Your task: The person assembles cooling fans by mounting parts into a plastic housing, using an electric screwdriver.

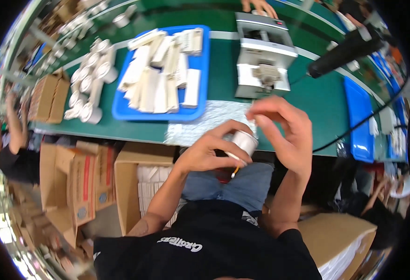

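My left hand [213,148] is wrapped round a white cylindrical housing [245,142], tilted above my lap. A short orange-yellow wire with a white tip [235,173] sticks out below it. Just up and to the right of the housing is my right hand [286,133], apart from it, thumb and fingertips drawn together in a pinch. Whatever sits between those fingertips, if anything, is too small to make out. Beneath the hands, a pale bubble-wrap sheet [209,122] covers the table's near edge.
A blue tray [200,100] holds several long white boxes. Behind my right hand stands a grey-white machine [263,56], with another person's hand [259,6] at its far side. A black electric screwdriver [340,53] hangs at right. White lamp-like parts [90,114] stand left; cardboard boxes [81,186] flank me.
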A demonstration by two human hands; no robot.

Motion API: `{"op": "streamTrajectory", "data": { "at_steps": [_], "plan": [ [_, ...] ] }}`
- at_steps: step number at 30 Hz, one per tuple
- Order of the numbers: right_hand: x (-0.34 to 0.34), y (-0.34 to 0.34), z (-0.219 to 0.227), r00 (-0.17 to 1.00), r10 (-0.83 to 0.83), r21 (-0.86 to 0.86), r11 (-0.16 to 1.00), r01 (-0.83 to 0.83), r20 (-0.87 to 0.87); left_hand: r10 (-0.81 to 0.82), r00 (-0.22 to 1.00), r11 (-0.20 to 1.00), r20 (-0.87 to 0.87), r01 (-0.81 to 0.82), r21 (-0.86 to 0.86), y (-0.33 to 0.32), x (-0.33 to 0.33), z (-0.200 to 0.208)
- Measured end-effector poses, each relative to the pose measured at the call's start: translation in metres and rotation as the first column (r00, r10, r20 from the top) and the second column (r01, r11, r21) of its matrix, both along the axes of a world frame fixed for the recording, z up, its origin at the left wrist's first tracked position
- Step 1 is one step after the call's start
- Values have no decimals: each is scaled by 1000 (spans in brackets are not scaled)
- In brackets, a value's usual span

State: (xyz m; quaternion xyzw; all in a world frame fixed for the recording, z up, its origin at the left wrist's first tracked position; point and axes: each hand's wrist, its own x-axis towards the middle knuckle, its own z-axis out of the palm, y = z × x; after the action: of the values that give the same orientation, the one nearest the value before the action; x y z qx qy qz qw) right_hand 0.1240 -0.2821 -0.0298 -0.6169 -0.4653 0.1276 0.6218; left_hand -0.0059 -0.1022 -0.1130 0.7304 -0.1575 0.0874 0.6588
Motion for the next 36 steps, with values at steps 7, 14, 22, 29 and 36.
{"op": "streamTrajectory", "data": {
  "at_steps": [7,14,22,29,36],
  "plan": [
    [-11,125,-25,847,131,-556,803,214,515,-549,823,781,146,567,-261,0,-36,1],
    [8,174,-53,671,229,-544,782,304,705,-398,917,850,6,371,-374,-3,-62,-1],
    [8,141,-11,930,31,-542,820,186,367,-329,944,823,-10,282,-493,-16,-46,-9],
    [1,41,-4,954,219,146,970,-192,-204,6,998,974,-62,-20,-224,-16,-32,4],
    [-3,-28,-28,888,149,321,947,-1,-435,336,941,941,-30,-334,58,-36,5,0]
  ]
}}
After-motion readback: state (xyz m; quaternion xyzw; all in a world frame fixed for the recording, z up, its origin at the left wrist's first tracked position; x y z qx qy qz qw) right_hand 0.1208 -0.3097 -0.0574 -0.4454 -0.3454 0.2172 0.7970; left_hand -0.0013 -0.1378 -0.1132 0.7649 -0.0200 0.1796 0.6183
